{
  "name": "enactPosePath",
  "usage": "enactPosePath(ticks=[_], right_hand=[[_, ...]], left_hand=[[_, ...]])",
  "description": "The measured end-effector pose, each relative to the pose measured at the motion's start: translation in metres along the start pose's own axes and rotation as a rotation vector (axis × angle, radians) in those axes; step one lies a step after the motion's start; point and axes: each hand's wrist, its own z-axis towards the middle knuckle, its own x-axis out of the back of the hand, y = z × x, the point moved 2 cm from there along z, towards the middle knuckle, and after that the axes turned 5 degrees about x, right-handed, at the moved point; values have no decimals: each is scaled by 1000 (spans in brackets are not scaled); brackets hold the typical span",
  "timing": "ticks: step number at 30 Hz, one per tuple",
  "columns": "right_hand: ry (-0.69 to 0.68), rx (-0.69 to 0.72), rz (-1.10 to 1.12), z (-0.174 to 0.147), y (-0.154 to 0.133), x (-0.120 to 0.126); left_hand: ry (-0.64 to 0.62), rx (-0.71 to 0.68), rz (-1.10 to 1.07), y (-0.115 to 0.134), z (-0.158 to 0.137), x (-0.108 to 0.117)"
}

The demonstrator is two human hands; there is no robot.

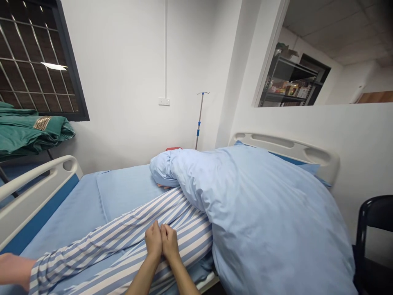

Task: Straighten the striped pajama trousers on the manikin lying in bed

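Note:
My left hand [153, 239] and my right hand [170, 241] are side by side, touching along the thumbs, both curled into loose fists. No object shows in either one. They are over the upper leg of a figure lying on the bed in blue-and-white striped trousers [196, 235]; whether they press on the cloth or hover just above it I cannot tell. A bare foot [15, 268] sticks out at the far left. The light blue quilt [270, 213] covers the upper body, and some fingertips [163, 187] peek out below its far fold.
The bed has a light blue sheet [129, 184], a footboard [46, 172] at left and a headboard [294, 147] at right. Behind it stands a drip pole [199, 123]. A black chair [376, 217] is at right, and folded green cloth [30, 131] lies at left.

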Motion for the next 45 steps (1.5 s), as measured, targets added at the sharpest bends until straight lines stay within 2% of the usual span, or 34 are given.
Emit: enactPosePath(ticks=[3, 8, 15, 20, 24, 28, 31, 37, 41, 45], right_hand=[[15, -10, 38, 1, 4, 1], [12, -3, 54, -1, 3, 2], [0, -34, 91, -3, -1, 3], [-26, -50, 58, 0, 0, 0], [-125, -26, -155, 9, -4, 7], [-224, 115, -461, 18, -13, 20], [-259, 163, -513, 17, -12, 25], [-168, 128, -428, 6, 5, 24], [-149, 118, -390, 5, 6, 25], [-123, 105, -347, 7, 6, 27]], left_hand=[[8, 20, -68, -2, -1, -7], [-56, -107, 65, -12, -9, -8], [-40, -163, 128, -8, -13, -6], [-23, -199, 157, -15, -9, -9], [-16, -183, 195, -20, -5, -11], [-58, -202, 247, -18, -6, -11], [-78, -205, 324, -16, -8, -12], [-66, -181, 432, -16, -11, -17], [-75, -220, 484, -15, -12, -19], [-68, -194, 471, -15, -12, -19]])
